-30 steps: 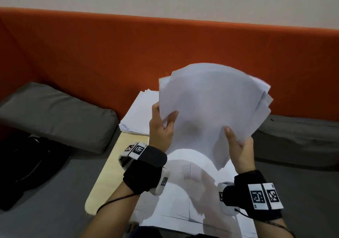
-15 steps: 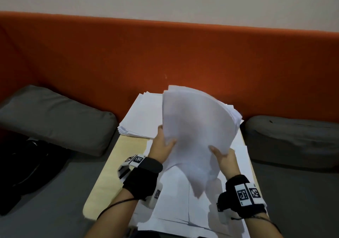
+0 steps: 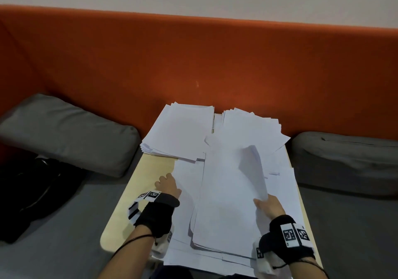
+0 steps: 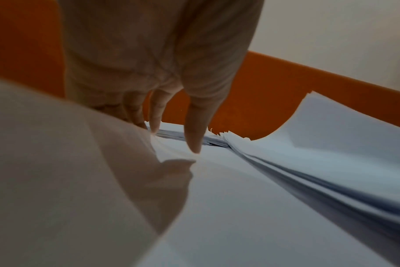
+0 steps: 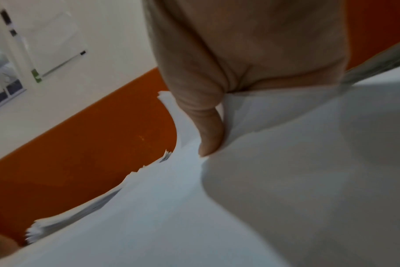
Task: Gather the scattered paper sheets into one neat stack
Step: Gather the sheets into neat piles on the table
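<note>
white paper sheets (image 3: 226, 192) — between both hands

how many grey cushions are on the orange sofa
2: one grey cushion to the left of the table, and the other grey cushion to its right. More could lie outside the view.

Pale wooden table (image 3: 148, 171) under white paper sheets (image 3: 226, 192)

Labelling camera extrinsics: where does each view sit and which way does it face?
Head: worn on the head, looks forward and down at the table, paper sheets, orange backrest; both hands and wristbands show.
Left wrist: looks along the left hand to sheets.
Right wrist: looks along the right hand, thumb on the lifted sheets.
Shared: all three show sheets and backrest.
</note>
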A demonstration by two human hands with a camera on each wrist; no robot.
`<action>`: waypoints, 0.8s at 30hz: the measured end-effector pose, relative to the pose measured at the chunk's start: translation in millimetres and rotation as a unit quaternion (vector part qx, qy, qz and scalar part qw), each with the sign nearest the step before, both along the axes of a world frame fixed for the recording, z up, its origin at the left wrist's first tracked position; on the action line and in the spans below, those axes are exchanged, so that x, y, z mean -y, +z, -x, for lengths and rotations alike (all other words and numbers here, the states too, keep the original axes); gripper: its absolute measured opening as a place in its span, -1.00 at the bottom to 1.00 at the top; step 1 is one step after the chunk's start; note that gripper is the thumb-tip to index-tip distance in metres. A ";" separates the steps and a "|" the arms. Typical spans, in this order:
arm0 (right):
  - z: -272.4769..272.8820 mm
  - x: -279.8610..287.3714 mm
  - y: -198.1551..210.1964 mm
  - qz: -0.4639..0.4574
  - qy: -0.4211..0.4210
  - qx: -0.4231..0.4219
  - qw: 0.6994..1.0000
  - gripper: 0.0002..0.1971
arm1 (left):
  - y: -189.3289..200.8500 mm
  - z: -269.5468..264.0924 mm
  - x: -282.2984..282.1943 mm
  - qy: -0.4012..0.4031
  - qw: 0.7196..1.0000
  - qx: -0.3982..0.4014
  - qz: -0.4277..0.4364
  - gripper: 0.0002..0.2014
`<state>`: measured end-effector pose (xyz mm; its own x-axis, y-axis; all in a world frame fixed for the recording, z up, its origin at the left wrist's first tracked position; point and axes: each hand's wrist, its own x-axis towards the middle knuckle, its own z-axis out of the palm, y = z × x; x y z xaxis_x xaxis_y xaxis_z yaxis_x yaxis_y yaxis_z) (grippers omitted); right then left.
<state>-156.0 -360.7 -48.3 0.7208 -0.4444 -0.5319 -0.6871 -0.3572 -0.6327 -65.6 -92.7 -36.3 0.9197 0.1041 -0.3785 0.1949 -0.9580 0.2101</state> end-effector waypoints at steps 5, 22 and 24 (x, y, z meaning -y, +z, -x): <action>-1.0 -1.0 1.4 0.008 -0.003 -0.015 1.000 -0.62 | -5.5 -1.2 -3.0 0.032 0.997 0.055 0.053 -0.51; -1.4 5.3 10.2 0.075 0.024 -0.055 0.995 -0.62 | -5.4 -6.7 -10.2 0.014 0.999 -0.012 0.028 -0.63; -1.5 6.9 10.0 0.081 0.030 -0.058 0.995 -0.62 | -4.8 -4.4 -7.6 0.013 0.999 -0.011 0.030 -0.64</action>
